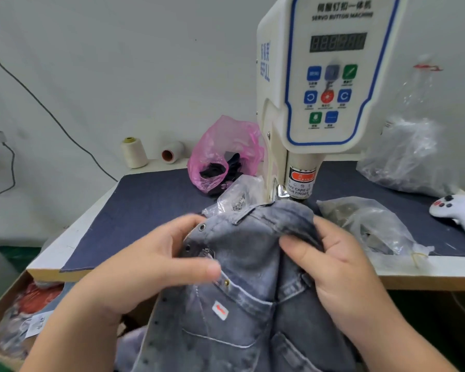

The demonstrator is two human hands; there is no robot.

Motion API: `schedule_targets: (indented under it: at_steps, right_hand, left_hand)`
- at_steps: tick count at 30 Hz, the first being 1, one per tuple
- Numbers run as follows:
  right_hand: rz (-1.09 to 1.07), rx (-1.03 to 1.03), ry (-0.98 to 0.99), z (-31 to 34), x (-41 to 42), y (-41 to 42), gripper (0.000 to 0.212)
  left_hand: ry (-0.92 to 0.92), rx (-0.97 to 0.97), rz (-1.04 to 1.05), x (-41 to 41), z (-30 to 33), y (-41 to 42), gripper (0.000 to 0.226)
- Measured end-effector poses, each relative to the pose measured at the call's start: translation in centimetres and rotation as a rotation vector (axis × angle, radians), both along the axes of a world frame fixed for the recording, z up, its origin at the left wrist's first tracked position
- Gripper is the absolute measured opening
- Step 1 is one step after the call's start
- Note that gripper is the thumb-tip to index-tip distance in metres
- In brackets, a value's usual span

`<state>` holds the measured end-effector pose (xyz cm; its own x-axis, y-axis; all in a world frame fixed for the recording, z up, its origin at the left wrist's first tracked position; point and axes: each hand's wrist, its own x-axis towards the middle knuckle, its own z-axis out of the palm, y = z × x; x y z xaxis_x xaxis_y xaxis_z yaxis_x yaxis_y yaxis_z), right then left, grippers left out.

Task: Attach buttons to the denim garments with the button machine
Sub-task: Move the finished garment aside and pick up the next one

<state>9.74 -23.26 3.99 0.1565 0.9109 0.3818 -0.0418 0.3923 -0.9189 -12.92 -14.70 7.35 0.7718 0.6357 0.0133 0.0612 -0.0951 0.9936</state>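
Fingers (301, 248) of both hands grip denim garment (253, 264), waistband toward button machine (325, 76)

Left of the left hand (156, 261) the dark mat (145, 210) lies bare — open passage. Beyond the right hand (341, 267), clear bags (371, 224) and the button machine (320, 103) crowd the way — right too.

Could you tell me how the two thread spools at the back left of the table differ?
The cream spool stands upright, while the white spool lies on its side. The cream spool looks taller and cone-shaped; the white spool looks shorter and shows an orange core at its end. Both sit by the wall, behind the dark table cover.
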Motion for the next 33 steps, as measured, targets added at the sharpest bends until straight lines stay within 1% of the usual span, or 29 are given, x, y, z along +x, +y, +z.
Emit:
schedule_targets:
  at_steps: [1, 2, 4, 6, 9, 10, 11, 13, 14, 15, 16, 17, 19, 20, 21, 22, 24, 25, 26, 27, 28, 29, 30, 31, 32, 33]
  right_hand:
    - [-0.013, 0.037, 0.019, 0.5, -0.4, 0.5, 0.020]
    - [-0.004, 0.057, 0.057, 1.1, -0.8, 1.0, 0.017]
    - [0.018, 0.070, 0.119, 1.9, -1.7, 1.8, 0.011]
    - [0.011, 0.067, 0.112, 2.3, -2.1, 2.3, 0.017]
    - [0.040, 0.058, 0.102, 2.2, -1.4, 2.2, 0.028]
    - [0.041, 0.045, 0.067, 2.0, -0.8, 1.9, 0.030]
    - [0.011, 0.019, -0.013, 1.7, -0.2, 1.6, 0.034]
    - [-0.021, -0.092, -0.238, 1.1, 1.1, 0.6, 0.043]
    - [0.030, -0.171, -0.342, 0.8, 1.5, 0.0, 0.046]
    - [0.106, -0.255, -0.440, 0.4, 1.7, -0.5, 0.055]
    - [0.174, -0.351, -0.519, 0.0, 1.5, -1.1, 0.069]
    - [0.205, -0.446, -0.576, -0.5, 0.9, -1.4, 0.088]
    - [0.142, -0.577, -0.652, -1.7, -0.9, -1.9, 0.126]
    - [0.068, -0.608, -0.652, -2.2, -2.0, -2.1, 0.139]
    - [-0.014, -0.620, -0.625, -2.6, -3.2, -2.3, 0.148]
    - [-0.088, -0.605, -0.581, -3.0, -4.2, -2.5, 0.153]
    - [-0.168, -0.471, -0.425, -4.2, -5.4, -2.6, 0.161]
    - [-0.173, -0.388, -0.344, -4.9, -5.7, -2.5, 0.160]
    - [-0.145, -0.340, -0.286, -5.2, -5.9, -2.3, 0.153]
    - [-0.091, -0.294, -0.230, -5.1, -6.0, -1.9, 0.138]
    - [-0.039, -0.237, -0.159, -5.0, -6.2, -1.4, 0.110]
    - [-0.014, -0.186, -0.068, -4.7, -6.4, -0.8, 0.077]
    - [-0.002, -0.168, 0.003, -4.1, -6.5, -0.1, 0.058]
    - [-0.007, -0.163, 0.055, -3.4, -6.6, 0.4, 0.052]
    - [-0.024, -0.155, 0.097, -2.8, -6.4, 0.9, 0.049]
    - [-0.052, -0.143, 0.099, -2.6, -6.1, 1.4, 0.046]
  left_hand:
    - [0.019, -0.019, -0.095, 0.3, -0.2, -0.2, 0.059]
    - [0.027, -0.033, -0.125, 0.8, -0.6, -0.5, 0.060]
    - [0.000, -0.013, -0.041, 2.0, -1.3, -1.0, 0.050]
    - [-0.092, -0.007, 0.046, 2.7, -1.8, -1.5, 0.039]
    - [-0.289, -0.067, 0.182, 2.3, -1.0, -1.3, 0.041]
    - [-0.357, -0.059, 0.247, 1.8, -0.4, -0.9, 0.048]
    - [-0.415, -0.035, 0.309, 1.4, 0.3, -0.6, 0.052]
    - [-0.519, 0.044, 0.388, 0.5, 1.9, -0.2, 0.049]
    - [-0.568, 0.080, 0.409, 0.1, 2.6, 0.0, 0.045]
    - [-0.604, 0.096, 0.437, -0.3, 3.1, 0.1, 0.046]
    - [-0.621, 0.087, 0.468, -0.7, 3.4, 0.3, 0.049]
    - [-0.624, 0.079, 0.487, -0.9, 3.6, 0.7, 0.047]
    - [-0.622, 0.045, 0.510, -0.8, 3.7, 1.2, 0.038]
    - [-0.638, 0.016, 0.530, -0.4, 3.8, 1.4, 0.039]
    - [-0.684, -0.033, 0.543, 0.1, 3.9, 1.4, 0.042]
    - [-0.737, -0.087, 0.558, 0.6, 4.1, 1.3, 0.041]
    - [-0.853, -0.147, 0.595, 1.3, 4.2, 1.2, 0.031]
    - [-0.900, -0.171, 0.615, 1.6, 4.3, 1.2, 0.027]
    - [-0.945, -0.215, 0.613, 1.9, 4.4, 1.2, 0.022]
    - [-0.956, -0.254, 0.610, 2.1, 4.3, 1.3, 0.019]
    - [-0.919, -0.263, 0.600, 2.2, 4.2, 1.3, 0.019]
    - [-0.833, -0.248, 0.580, 2.3, 3.9, 1.3, 0.018]
    - [-0.710, -0.236, 0.559, 2.1, 3.4, 1.5, 0.019]
    - [-0.575, -0.211, 0.550, 1.8, 2.8, 1.6, 0.020]
    - [-0.442, -0.134, 0.563, 1.3, 2.2, 1.8, 0.026]
    - [-0.311, -0.020, 0.585, 0.6, 1.5, 1.9, 0.039]
